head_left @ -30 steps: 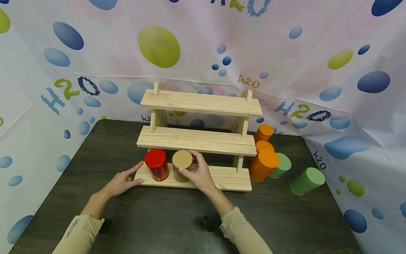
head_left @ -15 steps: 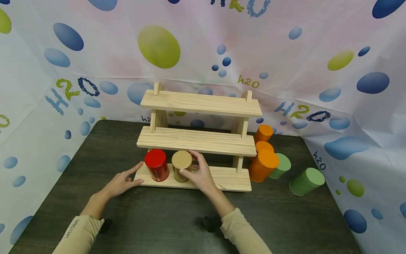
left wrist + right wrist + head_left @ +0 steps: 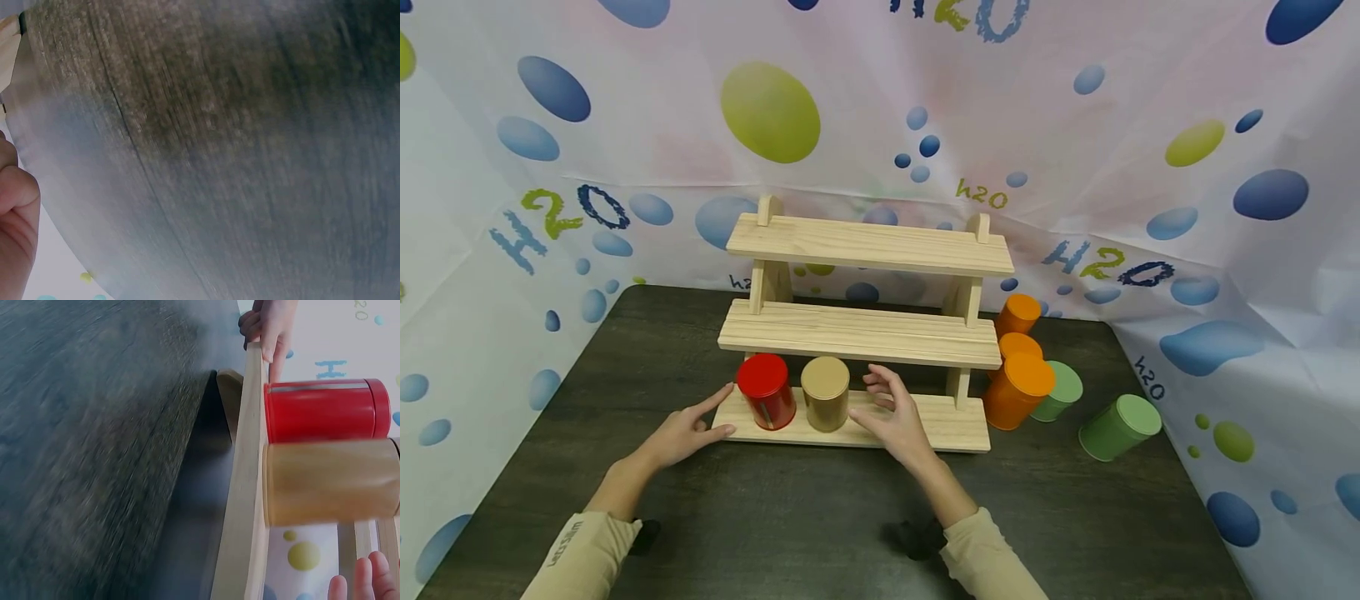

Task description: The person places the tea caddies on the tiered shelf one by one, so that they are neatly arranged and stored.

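Observation:
On the bottom board of a three-tier wooden shelf (image 3: 857, 329) stand a red tin (image 3: 765, 392) and, to its right, a gold tin (image 3: 825, 394), both upright. My left hand (image 3: 675, 433) grips the left end of that bottom board, index finger and thumb at its edge. In the right wrist view, this left hand (image 3: 275, 325) shows at the board's end beside the red tin. My right hand (image 3: 895, 421) is just right of the gold tin, fingers apart and loosely bent, holding nothing. A gap separates it from the tin.
Several orange tins (image 3: 1018, 390) cluster against the shelf's right side, with a light green tin (image 3: 1060, 390) beside them. Another green tin (image 3: 1120, 427) stands farther right. A patterned curtain (image 3: 865, 100) hangs behind the dark table (image 3: 790, 517).
My right hand has let go of the gold tin and moved a little to the right. The left hand stays on the shelf's end.

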Tool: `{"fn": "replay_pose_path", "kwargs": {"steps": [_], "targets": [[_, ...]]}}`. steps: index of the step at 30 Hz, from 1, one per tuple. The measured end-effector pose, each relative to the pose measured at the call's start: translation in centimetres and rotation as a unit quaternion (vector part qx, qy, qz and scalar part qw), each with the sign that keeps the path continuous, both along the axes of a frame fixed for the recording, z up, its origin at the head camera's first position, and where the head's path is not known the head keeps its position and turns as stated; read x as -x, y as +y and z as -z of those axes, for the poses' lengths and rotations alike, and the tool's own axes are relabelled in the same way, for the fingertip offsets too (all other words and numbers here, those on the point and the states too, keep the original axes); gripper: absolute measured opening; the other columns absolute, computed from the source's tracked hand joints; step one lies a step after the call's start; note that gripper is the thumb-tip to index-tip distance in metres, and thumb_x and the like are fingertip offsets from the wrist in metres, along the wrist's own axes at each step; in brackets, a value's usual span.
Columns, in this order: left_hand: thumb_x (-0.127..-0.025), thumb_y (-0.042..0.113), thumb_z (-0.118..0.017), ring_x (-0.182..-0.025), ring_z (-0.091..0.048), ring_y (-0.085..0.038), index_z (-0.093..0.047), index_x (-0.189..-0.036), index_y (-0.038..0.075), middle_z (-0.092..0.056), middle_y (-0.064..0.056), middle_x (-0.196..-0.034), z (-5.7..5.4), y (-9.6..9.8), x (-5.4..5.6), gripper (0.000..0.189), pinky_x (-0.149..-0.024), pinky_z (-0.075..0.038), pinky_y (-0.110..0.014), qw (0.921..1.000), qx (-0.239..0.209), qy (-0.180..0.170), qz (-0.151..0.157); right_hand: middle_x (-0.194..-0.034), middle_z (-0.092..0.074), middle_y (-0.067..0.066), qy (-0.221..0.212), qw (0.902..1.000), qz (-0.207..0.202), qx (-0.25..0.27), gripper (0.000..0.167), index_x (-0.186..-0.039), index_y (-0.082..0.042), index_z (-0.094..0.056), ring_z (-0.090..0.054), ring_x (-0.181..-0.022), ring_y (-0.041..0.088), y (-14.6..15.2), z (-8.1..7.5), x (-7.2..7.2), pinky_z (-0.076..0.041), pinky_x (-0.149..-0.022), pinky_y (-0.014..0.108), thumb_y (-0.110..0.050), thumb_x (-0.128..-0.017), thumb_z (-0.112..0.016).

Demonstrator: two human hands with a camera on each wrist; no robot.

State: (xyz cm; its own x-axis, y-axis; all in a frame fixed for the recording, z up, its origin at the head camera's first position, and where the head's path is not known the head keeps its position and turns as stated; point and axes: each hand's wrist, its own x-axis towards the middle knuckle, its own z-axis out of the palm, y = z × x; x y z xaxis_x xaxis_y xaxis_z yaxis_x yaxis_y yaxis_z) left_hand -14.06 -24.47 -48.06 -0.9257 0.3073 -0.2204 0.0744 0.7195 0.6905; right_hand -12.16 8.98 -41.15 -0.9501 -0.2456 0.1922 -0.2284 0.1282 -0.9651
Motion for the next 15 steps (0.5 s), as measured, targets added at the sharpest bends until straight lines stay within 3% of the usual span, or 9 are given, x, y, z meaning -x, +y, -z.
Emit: {"fn": "replay_pose_path", "kwargs": {"steps": [9,15], "targets": [[-0.088,0.034,-0.060,-0.041,-0.022,-0.007,-0.021,-0.146,0.010,-0.030,0.005,-0.049,-0.1,0.1,-0.2,0.074,-0.043,-0.025,-0.022,0.9998,-0.019,0.009,0.005,-0.119,-0.044,0.029,0.008,0.9994,0.035,0.002,0.058,-0.130,0.008,-0.036,-0.042,-0.108,0.044,2.7,0.8,-0.5,-0.032,-0.093,0.057,0.008,-0.079,-0.064],[-0.087,0.036,-0.060,-0.042,-0.023,-0.007,-0.021,-0.146,0.010,-0.030,0.005,-0.049,-0.1,0.0,-0.2,0.075,-0.044,-0.026,-0.022,0.9999,-0.014,0.005,-0.002,-0.120,-0.046,0.026,0.005,0.9974,0.071,0.010,0.057,-0.130,0.005,-0.038,-0.043,-0.108,0.039,4.9,3.0,-0.2,-0.032,-0.094,0.055,0.005,-0.080,-0.065]]}}
